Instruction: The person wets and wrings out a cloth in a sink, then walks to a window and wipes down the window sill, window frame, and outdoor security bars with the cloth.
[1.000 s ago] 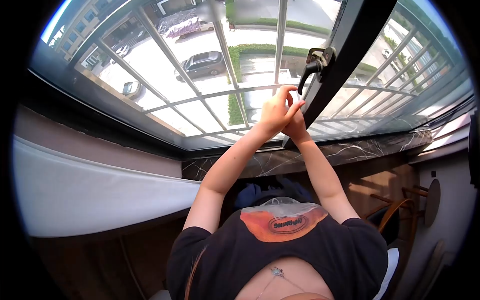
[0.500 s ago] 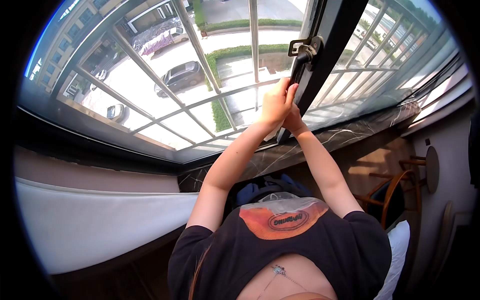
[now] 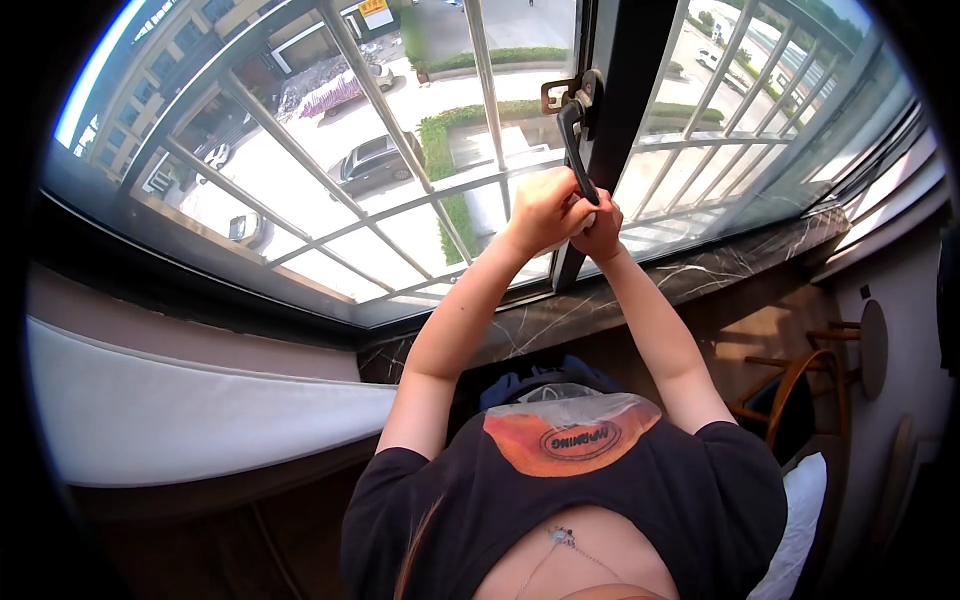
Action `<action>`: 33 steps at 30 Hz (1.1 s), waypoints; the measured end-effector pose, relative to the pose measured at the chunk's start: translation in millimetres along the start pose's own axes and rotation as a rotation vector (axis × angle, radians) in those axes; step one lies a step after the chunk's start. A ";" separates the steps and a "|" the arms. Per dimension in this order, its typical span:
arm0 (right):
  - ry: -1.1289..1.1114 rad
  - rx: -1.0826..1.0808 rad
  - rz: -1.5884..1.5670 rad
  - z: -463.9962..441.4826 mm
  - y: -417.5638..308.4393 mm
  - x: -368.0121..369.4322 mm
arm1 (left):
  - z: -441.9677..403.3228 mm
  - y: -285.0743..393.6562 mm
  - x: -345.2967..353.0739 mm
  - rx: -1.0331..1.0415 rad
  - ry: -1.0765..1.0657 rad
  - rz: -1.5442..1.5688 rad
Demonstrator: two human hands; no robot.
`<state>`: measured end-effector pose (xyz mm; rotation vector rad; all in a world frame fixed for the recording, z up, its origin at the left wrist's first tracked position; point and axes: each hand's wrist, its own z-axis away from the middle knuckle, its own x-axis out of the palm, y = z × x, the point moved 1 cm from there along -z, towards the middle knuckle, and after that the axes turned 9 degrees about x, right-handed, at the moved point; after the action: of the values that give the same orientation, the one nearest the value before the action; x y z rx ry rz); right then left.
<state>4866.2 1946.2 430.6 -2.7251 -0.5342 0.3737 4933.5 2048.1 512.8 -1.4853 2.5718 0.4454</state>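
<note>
A black window handle (image 3: 572,140) hangs from its mount on the dark window frame (image 3: 608,120), its free end slanting down to the right. My left hand (image 3: 543,210) is closed at the handle's lower end, with the fingers curled and the thumb reaching across to the right. Close against it, my right hand (image 3: 601,234) is also closed around the tip of the handle. Part of each hand's fingers is hidden behind the other hand. A metal latch plate (image 3: 556,96) sticks out to the left of the handle's mount.
Outside the glass are metal bars (image 3: 372,216), with a parked dark car (image 3: 375,165) far below. A dark marble sill (image 3: 690,280) runs under the window. To the right stands a wooden chair (image 3: 785,400); a white surface (image 3: 190,410) lies on the left.
Both hands have slid down to the handle's lower end, so more of the handle shows. Its free end now slants to the right. The view has shifted slightly.
</note>
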 end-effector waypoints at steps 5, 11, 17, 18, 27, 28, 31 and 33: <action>0.132 -0.051 0.096 -38.7 -0.7 -15.5 | -37.9 16.1 -7.1 -0.212 0.145 -0.026; 0.130 0.033 0.031 -54.8 -11.6 -18.1 | -70.9 30.6 -11.7 -0.382 0.183 0.108; 0.153 0.084 0.024 -60.5 -14.5 -19.1 | -84.0 24.3 -10.8 -0.487 0.254 0.142; 0.165 0.102 0.017 -63.6 -17.1 -19.5 | -89.4 20.2 -11.6 -0.519 0.266 0.154; 0.104 0.444 -0.069 -57.4 -34.7 -30.4 | -64.2 18.9 -2.8 -0.109 0.210 -0.112; 0.124 0.446 -0.037 -54.2 -32.2 -31.2 | -59.4 22.1 -0.8 0.095 0.163 -0.317; 0.230 0.436 0.029 -32.1 -23.4 -29.4 | -47.0 34.0 15.0 0.391 -0.303 -0.542; 0.011 0.165 0.768 -13.0 -5.0 -35.4 | -39.8 23.8 34.2 0.556 -0.493 -0.550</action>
<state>4837.1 1932.7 450.9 -2.6575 0.5536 0.5487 4896.8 2018.4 545.8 -1.5288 1.6342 0.0060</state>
